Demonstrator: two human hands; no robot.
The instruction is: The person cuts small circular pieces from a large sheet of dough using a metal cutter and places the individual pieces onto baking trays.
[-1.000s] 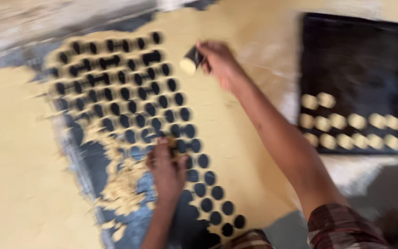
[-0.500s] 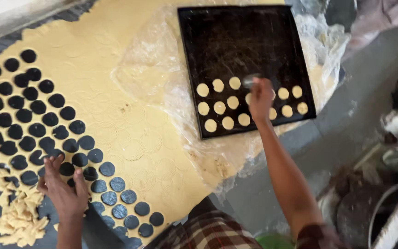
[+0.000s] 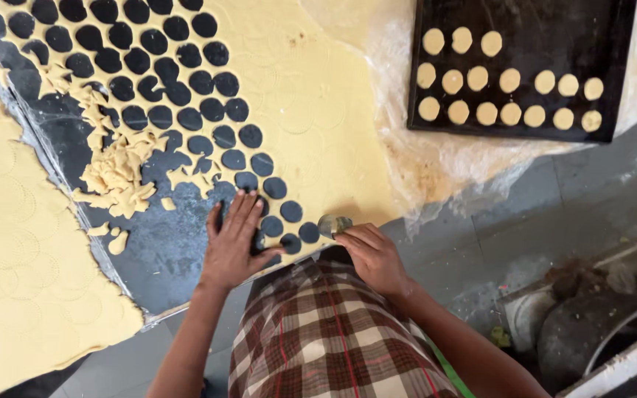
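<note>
A wide sheet of pale yellow dough (image 3: 311, 110) lies on a dark surface and is full of round cut-out holes. My left hand (image 3: 236, 239) rests flat, fingers spread, on the dark surface at the sheet's near edge. My right hand (image 3: 371, 258) grips a small round metal cutter (image 3: 331, 224), which sits on the dough's near edge beside the last holes. A black baking tray (image 3: 525, 44) at the upper right carries several round dough discs (image 3: 486, 113) in rows.
Loose dough scraps (image 3: 116, 177) are piled left of my left hand. Another dough sheet (image 3: 16, 273) covers the far left. Crumpled clear plastic (image 3: 444, 158) lies under the tray. My checked cloth (image 3: 326, 339) fills the lower middle. Grey floor and round dark vessels (image 3: 591, 332) are at the right.
My right hand has come back from the tray to the dough's near edge with the cutter. My left hand stays near the holes. The view has shifted left.
</note>
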